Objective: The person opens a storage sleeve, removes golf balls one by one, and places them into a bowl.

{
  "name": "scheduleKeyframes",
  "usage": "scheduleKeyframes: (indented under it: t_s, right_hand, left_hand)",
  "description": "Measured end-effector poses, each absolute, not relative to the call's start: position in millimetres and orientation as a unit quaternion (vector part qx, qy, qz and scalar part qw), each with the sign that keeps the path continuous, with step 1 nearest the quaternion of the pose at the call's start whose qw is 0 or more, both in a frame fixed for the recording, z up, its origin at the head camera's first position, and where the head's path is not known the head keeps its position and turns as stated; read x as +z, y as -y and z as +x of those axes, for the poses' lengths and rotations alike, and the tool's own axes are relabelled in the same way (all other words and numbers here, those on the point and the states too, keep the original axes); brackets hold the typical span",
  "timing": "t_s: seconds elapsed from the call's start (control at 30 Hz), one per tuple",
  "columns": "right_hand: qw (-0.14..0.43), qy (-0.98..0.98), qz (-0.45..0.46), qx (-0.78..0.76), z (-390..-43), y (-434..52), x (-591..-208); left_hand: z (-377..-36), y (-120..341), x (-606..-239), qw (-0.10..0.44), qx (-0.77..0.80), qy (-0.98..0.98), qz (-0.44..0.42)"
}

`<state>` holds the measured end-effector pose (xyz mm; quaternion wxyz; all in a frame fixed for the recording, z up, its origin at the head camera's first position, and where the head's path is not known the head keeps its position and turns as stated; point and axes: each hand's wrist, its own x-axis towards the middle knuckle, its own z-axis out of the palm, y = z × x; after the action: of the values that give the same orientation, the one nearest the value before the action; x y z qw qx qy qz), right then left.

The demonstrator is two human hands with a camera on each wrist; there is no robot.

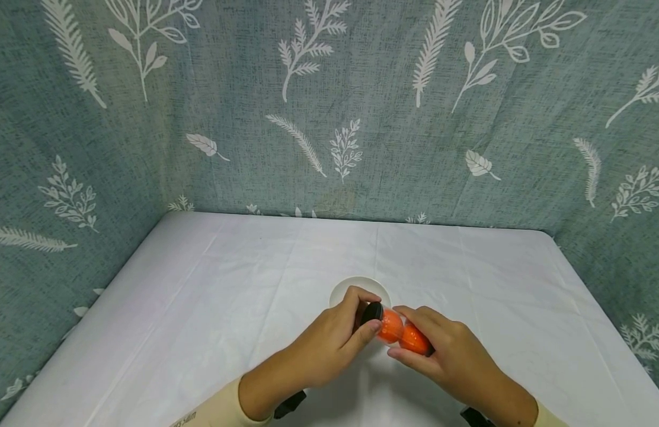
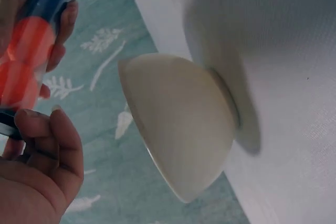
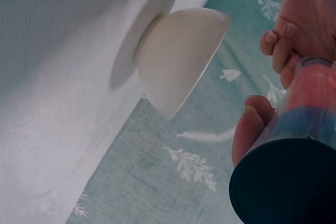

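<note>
A clear plastic tube with orange balls inside is held tilted above the table by both hands. It has a black cap at its left end, and the dark other end is partly covered by fingers. My left hand grips the capped end with thumb and fingers. Around the opposite end curl the thumb and fingers of my right hand. In the right wrist view, a blue band shows inside the tube near its large dark end. A white bowl stands upright on the table just beyond the hands.
White cloth covers the table. Grey-green curtains with white leaf prints hang behind the table and along both sides. The table's back edge runs straight along the curtain.
</note>
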<state>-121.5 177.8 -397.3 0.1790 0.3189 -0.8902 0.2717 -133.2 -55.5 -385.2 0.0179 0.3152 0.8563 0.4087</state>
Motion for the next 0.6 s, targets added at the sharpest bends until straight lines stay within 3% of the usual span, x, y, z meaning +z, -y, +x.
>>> scheduleKeyframes:
  t_s: [0.2, 0.43, 0.6]
  right_hand:
    - [0.171, 0.884, 0.325, 0.289, -121.3, -178.7, -395.3]
    - [0.105, 0.872, 0.321, 0.354, -119.8, -181.4, -389.3]
    - [0.088, 0.851, 0.347, 0.384, -119.3, -183.3, -386.5]
  left_hand:
    - [-136.1, 58.3, -384.4, -0.013, 0.375, -0.862, 0.34]
    - [-140.0, 66.2, -382.2, -0.073, 0.309, -0.86, 0.399]
    - [-141.6, 69.3, -380.5, -0.105, 0.29, -0.845, 0.438]
